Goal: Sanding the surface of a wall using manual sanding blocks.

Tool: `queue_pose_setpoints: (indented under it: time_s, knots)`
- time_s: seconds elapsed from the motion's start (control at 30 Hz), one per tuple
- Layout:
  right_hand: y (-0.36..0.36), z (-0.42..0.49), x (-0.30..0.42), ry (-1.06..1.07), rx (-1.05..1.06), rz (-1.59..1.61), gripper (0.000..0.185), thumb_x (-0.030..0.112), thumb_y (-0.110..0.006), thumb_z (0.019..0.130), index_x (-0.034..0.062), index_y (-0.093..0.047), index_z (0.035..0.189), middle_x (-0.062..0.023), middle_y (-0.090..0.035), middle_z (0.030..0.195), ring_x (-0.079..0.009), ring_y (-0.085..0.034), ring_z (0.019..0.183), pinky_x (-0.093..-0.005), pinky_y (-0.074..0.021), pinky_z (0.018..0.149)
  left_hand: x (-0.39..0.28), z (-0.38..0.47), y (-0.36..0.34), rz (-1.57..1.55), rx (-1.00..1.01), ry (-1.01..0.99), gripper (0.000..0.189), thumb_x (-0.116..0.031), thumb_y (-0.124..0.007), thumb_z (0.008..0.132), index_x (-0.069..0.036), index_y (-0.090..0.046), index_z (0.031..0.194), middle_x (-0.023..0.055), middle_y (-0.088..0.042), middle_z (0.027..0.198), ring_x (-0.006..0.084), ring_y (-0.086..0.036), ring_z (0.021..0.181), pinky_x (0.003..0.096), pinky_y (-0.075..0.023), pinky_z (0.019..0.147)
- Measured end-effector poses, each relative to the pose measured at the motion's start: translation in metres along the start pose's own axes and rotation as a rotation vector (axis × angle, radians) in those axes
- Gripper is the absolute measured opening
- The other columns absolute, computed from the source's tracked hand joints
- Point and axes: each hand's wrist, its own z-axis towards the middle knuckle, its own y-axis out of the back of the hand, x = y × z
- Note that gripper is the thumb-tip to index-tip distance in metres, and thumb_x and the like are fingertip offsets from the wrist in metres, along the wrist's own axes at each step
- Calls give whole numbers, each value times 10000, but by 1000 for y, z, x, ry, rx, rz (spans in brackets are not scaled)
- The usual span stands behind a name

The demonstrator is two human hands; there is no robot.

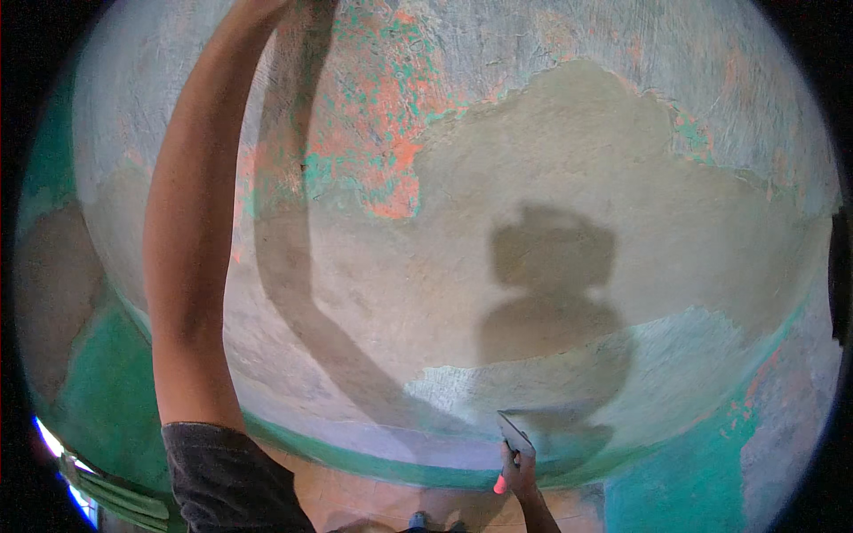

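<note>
My right hand [519, 472] grips a putty knife [517, 434] low in front of me. Its wide metal blade tilts up to the left, and a bit of orange-red handle shows below my fingers. The blade's upper corner meets its own shadow on the wall [400, 280], at or very near the surface. My left arm stretches up the left side in a dark short sleeve; the hand lies beyond the top edge, out of view. Before me the wall carries a broad beige patch, whitish areas above and below it, and flaking orange and green paint [393, 166] at upper middle.
A green band [373, 463] runs along the wall's foot above a tan tiled floor [346, 480]. Green-painted wall sections flank both sides. Rolled green fabric [126, 496] and a bright opening sit at lower left. A dark object [841, 276] stands at the right rim.
</note>
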Motion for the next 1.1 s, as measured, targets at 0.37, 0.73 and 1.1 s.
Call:
queue_pose_setpoints:
  time_s: [0.37, 0.73, 1.1]
  knots:
    - [-49, 7, 14, 94, 28, -32, 148, 53, -569, 834, -40, -580, 949, -77, -500, 722, -123, -482, 597, -272, -377, 516, 38, -6, -4, -41, 59, -316, 202, -150, -492, 856, 41, -555, 838, 242, -588, 864, 414, -552, 857, 455, -425, 777]
    - [-89, 7, 23, 41, -17, 51, 50, 38, -563, 848, -10, -562, 864, -16, -481, 731, -86, -448, 616, -251, -339, 522, 21, -102, 20, -93, 370, -803, 246, -192, -560, 727, -115, -610, 956, 84, -613, 1012, 289, -563, 997, 457, -399, 885]
    - [-94, 2, 16, 50, -58, 12, 45, 62, -566, 857, 17, -565, 863, -16, -491, 750, -115, -459, 644, -266, -361, 556, 57, -59, 44, -228, 134, -387, 142, -121, -513, 850, 4, -576, 873, 217, -572, 855, 383, -544, 841, 459, -400, 786]
